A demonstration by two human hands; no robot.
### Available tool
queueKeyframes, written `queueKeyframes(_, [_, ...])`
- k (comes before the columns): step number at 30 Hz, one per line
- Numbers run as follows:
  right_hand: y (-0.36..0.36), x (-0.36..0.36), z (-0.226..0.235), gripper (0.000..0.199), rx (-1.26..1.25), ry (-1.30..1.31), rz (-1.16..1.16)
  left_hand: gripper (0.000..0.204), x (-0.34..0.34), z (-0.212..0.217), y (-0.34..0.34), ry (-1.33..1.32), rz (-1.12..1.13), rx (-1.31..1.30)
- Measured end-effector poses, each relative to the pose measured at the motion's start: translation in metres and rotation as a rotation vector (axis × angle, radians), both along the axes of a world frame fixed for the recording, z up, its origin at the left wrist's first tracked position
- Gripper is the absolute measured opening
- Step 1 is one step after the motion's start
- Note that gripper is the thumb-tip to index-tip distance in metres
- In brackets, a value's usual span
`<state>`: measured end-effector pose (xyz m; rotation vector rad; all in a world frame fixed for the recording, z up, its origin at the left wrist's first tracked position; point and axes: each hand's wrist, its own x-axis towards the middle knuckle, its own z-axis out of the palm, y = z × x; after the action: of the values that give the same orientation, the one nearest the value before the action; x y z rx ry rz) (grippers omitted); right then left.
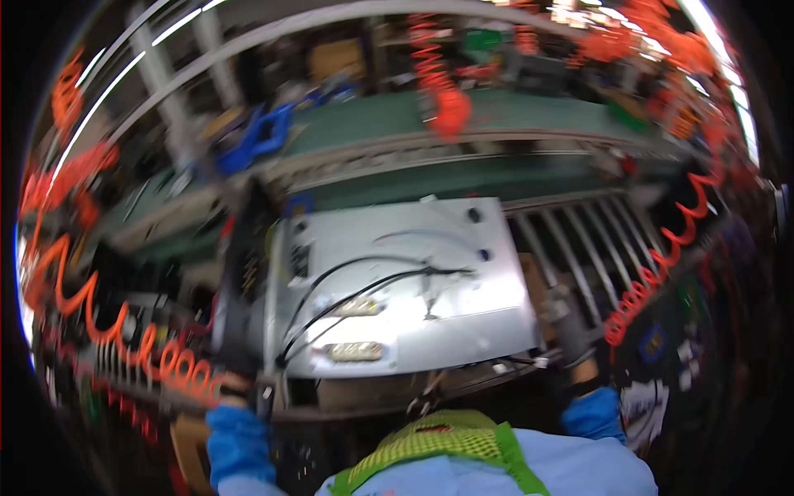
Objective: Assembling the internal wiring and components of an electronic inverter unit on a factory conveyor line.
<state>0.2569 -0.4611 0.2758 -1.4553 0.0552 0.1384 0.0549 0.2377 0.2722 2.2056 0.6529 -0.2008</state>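
Note:
A shiny sheet-metal panel (438, 331) lies in front of me, with black cables (364, 289) looping over its top. Two pale, ribbed terminal blocks (353, 351) sit toward its near left part. My right hand (571, 335), in a grey glove, is beside the panel's right edge; blur hides whether it touches, and its fingers are smeared. At the near left corner is my left hand (248, 390), dark and blurred, next to a small black object (265, 400). Whether it holds that object cannot be made out.
Metal roller bars (579, 256) extend to the right of the panel. Orange coiled air hoses hang at left (169, 360) and right (653, 281). Behind runs a green workbench (356, 124) with a blue bin (260, 136) on it. An upright black plate (248, 273) borders the panel's left side.

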Motion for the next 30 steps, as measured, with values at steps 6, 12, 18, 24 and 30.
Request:
queueKeyframes(6, [0.076,-0.074,-0.023,0.037,-0.101,-0.367,-0.179,0.030,0.098,-0.007,-0.058,-0.026,-0.046,-0.138])
queueKeyframes(12, [0.084,-0.041,-0.012,0.044,-0.275,-0.214,-0.527,0.033,0.146,-0.006,-0.108,0.006,-0.053,-0.211])
queueKeyframes(18, [0.043,-0.010,-0.017,0.048,-0.245,-0.334,-0.558,0.035,0.141,-0.020,-0.116,0.007,-0.006,-0.293])
queueKeyframes(24, [-0.045,0.056,-0.103,0.037,-0.759,-0.613,-0.532,0.038,0.110,-0.036,-0.083,-0.128,0.030,-0.502])
queueKeyframes(30, [-0.142,-0.009,0.007,0.028,-0.604,-0.456,-0.373,0.047,0.106,-0.022,-0.050,-0.659,-0.265,-0.611])
